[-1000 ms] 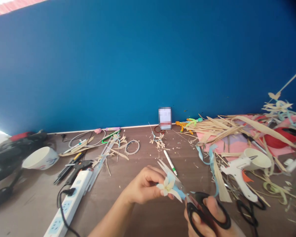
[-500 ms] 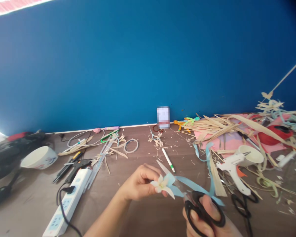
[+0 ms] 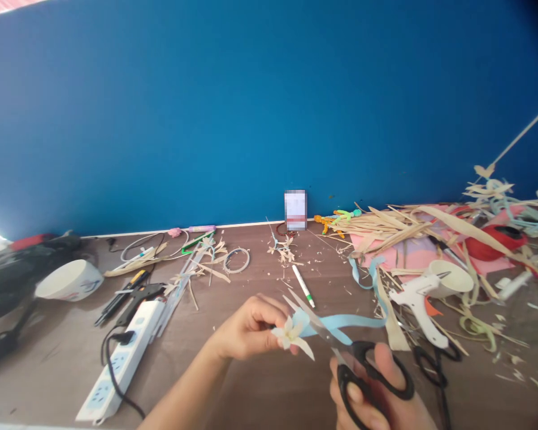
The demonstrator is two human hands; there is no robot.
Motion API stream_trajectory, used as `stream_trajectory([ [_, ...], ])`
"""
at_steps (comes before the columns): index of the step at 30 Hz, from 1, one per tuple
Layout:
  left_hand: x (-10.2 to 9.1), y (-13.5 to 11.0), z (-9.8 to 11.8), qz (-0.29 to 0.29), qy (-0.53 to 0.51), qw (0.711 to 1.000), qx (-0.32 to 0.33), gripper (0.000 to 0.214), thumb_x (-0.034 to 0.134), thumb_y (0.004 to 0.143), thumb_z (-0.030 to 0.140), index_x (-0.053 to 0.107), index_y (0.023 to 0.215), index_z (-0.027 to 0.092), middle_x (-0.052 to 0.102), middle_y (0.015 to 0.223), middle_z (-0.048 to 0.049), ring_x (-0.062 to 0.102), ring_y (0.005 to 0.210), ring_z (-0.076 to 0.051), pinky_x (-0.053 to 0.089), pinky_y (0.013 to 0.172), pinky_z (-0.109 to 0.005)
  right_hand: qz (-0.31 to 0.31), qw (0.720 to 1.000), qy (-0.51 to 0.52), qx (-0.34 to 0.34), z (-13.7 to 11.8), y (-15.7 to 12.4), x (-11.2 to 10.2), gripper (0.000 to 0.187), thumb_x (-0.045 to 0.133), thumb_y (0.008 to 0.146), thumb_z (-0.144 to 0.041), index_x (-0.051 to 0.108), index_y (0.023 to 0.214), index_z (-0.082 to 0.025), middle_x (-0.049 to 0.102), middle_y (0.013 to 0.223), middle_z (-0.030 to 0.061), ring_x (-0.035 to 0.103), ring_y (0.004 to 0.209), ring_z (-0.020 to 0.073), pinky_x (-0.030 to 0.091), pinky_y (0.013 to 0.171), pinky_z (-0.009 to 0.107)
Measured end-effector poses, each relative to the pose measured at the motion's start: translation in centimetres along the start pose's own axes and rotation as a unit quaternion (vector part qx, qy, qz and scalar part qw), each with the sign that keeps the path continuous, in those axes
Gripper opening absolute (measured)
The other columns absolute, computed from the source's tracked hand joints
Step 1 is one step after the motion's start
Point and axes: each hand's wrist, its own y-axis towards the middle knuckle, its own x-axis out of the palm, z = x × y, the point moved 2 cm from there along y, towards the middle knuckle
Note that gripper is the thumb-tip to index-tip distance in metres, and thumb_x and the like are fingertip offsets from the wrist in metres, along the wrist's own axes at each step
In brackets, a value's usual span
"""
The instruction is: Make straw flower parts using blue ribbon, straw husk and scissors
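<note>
Between the thumb and fingers of my left hand (image 3: 253,331) is a pale cream flower (image 3: 290,333) with pointed petals. A light blue ribbon (image 3: 352,321) runs from behind the flower off to the right, toward the craft pile. My right hand (image 3: 381,391) has its thumb and fingers through the black handles of a pair of scissors (image 3: 323,328). The blades are parted and lie across the ribbon close to the flower. Whether the ribbon is cut through, I cannot tell.
A white marker (image 3: 302,285) lies ahead of my hands. To the right are a white glue gun (image 3: 421,298), a cup (image 3: 451,279), dry leaf strips (image 3: 385,230) and other scissors (image 3: 437,364). At left are a power strip (image 3: 121,361) and a white bowl (image 3: 69,280).
The scissor blades have opened wider and moved up beside the flower. The ribbon, earlier hanging lower near the scissor handles, now stretches more level to the right. My left hand keeps its grip.
</note>
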Motion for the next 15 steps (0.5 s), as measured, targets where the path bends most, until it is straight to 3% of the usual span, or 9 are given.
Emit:
stream_trajectory([
  [2, 0.27, 0.27, 0.29, -0.02, 0.007, 1.0, 0.003, 0.027, 0.054, 0.075, 0.032, 0.066, 0.066, 0.009, 0.061, 0.062, -0.0099, 0.053, 0.058, -0.013, 0.041, 0.057, -0.021, -0.016, 1.0, -0.007, 0.0, -0.11, 0.26, 0.01, 0.054, 0.047, 0.071, -0.062, 0.06, 0.068, -0.01, 0.031, 0.036, -0.0102, 0.022, 0.029, 0.0018, 0.026, 0.037, 0.016],
  [7, -0.25, 0.21, 0.95, -0.004, 0.018, 0.999, 0.031, 0.026, 0.055, 0.074, 0.032, 0.066, 0.067, 0.009, 0.06, 0.062, -0.0095, 0.053, 0.056, -0.012, 0.039, 0.053, -0.02, -0.015, 0.999, -0.036, -0.013, -0.63, 0.02, -0.09, 0.041, 0.054, 0.073, -0.051, 0.058, 0.069, -0.01, 0.031, 0.04, -0.0109, 0.02, 0.029, 0.0008, 0.026, 0.035, 0.015],
  [12, -0.07, -0.14, 0.52, -0.013, 0.035, 0.999, 0.014, 0.027, 0.054, 0.075, 0.032, 0.065, 0.065, 0.009, 0.059, 0.061, -0.0094, 0.053, 0.057, -0.012, 0.039, 0.055, -0.021, -0.033, 0.999, -0.009, -0.009, -0.35, 0.08, 0.63, 0.056, 0.042, 0.073, -0.063, 0.059, 0.069, -0.009, 0.033, 0.036, -0.01, 0.026, 0.029, 0.002, 0.029, 0.037, 0.016],
  [15, 0.07, -0.24, 0.44, -0.011, 0.024, 0.999, 0.02, 0.031, 0.052, 0.076, 0.035, 0.064, 0.064, 0.009, 0.059, 0.059, -0.0087, 0.052, 0.056, -0.011, 0.039, 0.054, -0.021, -0.039, 0.999, 0.0, -0.009, -0.33, 0.16, 0.55, 0.052, 0.044, 0.075, -0.059, 0.059, 0.07, -0.009, 0.033, 0.038, -0.0103, 0.023, 0.028, 0.0008, 0.028, 0.036, 0.014],
])
